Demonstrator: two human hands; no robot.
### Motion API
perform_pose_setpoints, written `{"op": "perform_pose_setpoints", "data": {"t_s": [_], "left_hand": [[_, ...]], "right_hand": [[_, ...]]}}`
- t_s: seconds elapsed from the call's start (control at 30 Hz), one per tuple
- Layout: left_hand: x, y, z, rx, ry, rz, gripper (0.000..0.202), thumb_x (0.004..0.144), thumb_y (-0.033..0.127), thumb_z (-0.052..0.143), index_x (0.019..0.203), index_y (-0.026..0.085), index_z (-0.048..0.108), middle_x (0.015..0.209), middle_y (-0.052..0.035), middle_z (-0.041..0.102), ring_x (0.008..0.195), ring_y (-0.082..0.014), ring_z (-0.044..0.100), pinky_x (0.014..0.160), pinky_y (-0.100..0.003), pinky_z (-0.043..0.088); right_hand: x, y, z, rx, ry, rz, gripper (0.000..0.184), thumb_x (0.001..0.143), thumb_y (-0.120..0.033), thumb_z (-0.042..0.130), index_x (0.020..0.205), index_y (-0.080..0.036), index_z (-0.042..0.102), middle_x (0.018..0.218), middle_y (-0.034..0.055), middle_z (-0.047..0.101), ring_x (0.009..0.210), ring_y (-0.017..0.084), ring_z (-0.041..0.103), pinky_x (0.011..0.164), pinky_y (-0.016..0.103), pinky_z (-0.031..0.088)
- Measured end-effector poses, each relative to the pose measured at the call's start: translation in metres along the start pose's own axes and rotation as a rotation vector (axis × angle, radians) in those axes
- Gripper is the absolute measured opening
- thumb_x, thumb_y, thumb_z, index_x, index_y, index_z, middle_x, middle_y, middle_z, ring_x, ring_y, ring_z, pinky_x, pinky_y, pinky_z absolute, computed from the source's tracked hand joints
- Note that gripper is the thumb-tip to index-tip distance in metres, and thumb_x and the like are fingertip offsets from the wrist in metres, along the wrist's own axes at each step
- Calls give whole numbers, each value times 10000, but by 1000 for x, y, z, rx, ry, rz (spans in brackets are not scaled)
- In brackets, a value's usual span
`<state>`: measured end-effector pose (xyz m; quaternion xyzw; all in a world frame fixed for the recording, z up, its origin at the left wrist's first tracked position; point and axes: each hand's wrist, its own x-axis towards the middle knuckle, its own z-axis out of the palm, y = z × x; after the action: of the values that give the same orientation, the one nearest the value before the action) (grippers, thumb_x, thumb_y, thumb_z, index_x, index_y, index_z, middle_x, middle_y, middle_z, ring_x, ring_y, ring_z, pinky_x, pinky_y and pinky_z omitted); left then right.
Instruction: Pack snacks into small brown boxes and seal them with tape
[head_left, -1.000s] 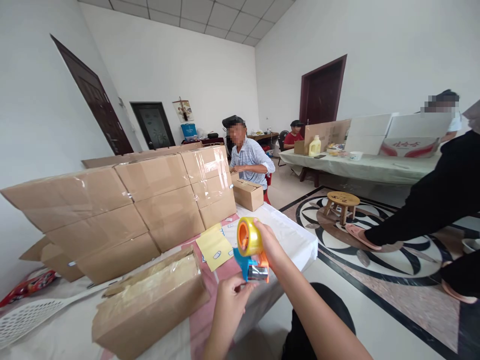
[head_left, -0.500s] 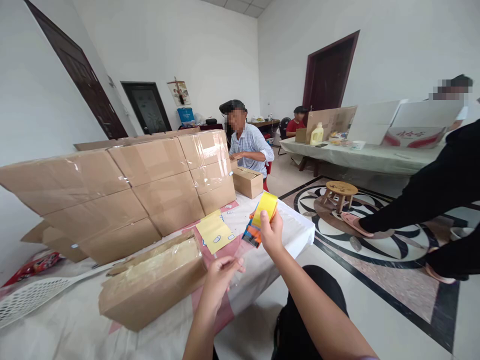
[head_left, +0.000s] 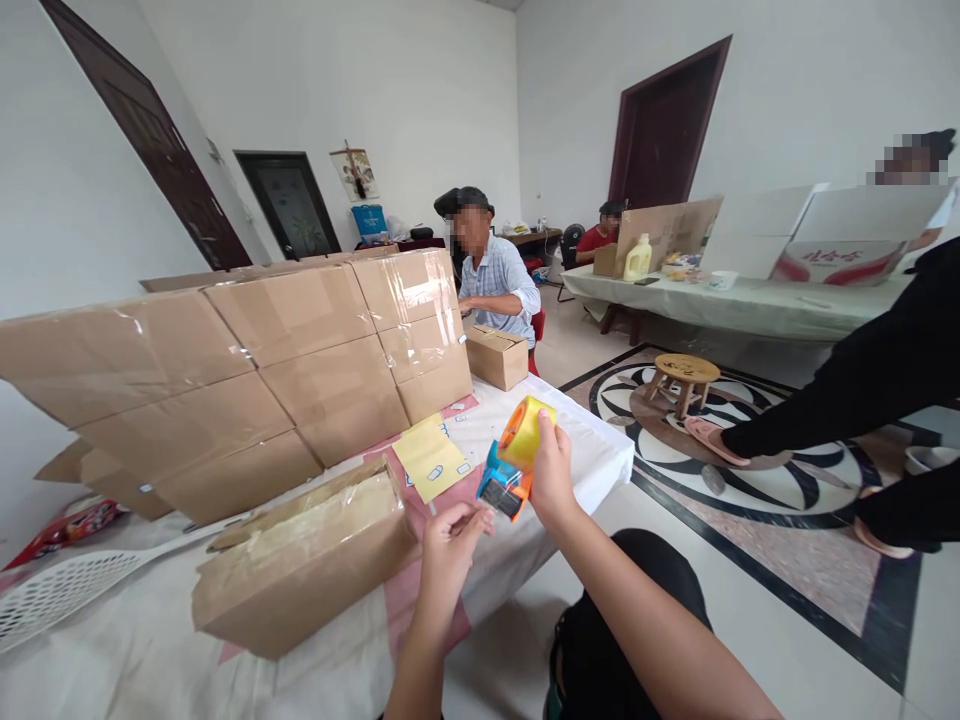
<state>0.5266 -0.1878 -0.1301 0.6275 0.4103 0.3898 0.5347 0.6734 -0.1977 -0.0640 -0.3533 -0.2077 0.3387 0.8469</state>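
My right hand (head_left: 551, 470) grips a tape dispenser (head_left: 514, 460) with a blue and orange body and a yellowish tape roll, held above the table's near edge. My left hand (head_left: 450, 545) is just below and left of it, fingers pinched together near the dispenser's blade end, probably on the clear tape end, which I cannot make out. A small cardboard box (head_left: 300, 560) wrapped in clear tape lies on the table (head_left: 150, 650) left of my left hand.
Stacked cardboard boxes (head_left: 247, 370) fill the table's back. A yellow paper (head_left: 430, 460) lies beside them, a white swatter (head_left: 52, 590) at far left. A seated person (head_left: 491, 280) handles a box (head_left: 496, 357). A wooden stool (head_left: 684, 378) and another person's legs (head_left: 840, 410) are at right.
My right hand lowered and turned the dispenser so the roll's side shows again. My left hand rose slightly toward its blade end, fingers pinched. The view tilted down a little.
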Motion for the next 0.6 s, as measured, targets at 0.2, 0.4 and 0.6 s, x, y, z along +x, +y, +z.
{"op": "perform_pose_setpoints", "data": {"t_s": [0.2,0.4,0.6], "left_hand": [[-2,0,0,-26,-31,27,330,708,477,681,659,151,676,639,-74,686,502,-153,546,348,-192,305],[-5,4,-3,-59,-50,88,301,714,441,675,606,161,651,587,-48,659,458,-125,498,370,-203,308],[-7,15,-11,-51,-119,130,350,751,485,704,608,167,661,568,-43,660,473,-133,519,436,-224,363]], "right_hand": [[-3,1,-1,-15,16,213,402,832,-559,648,783,-166,585,610,71,673,524,216,645,498,312,542],[-4,6,3,-16,39,350,351,915,-478,550,775,-158,593,592,69,658,503,207,631,472,294,516],[-3,11,5,24,33,610,399,977,-477,454,765,-163,581,579,60,618,481,186,592,479,289,501]]}}
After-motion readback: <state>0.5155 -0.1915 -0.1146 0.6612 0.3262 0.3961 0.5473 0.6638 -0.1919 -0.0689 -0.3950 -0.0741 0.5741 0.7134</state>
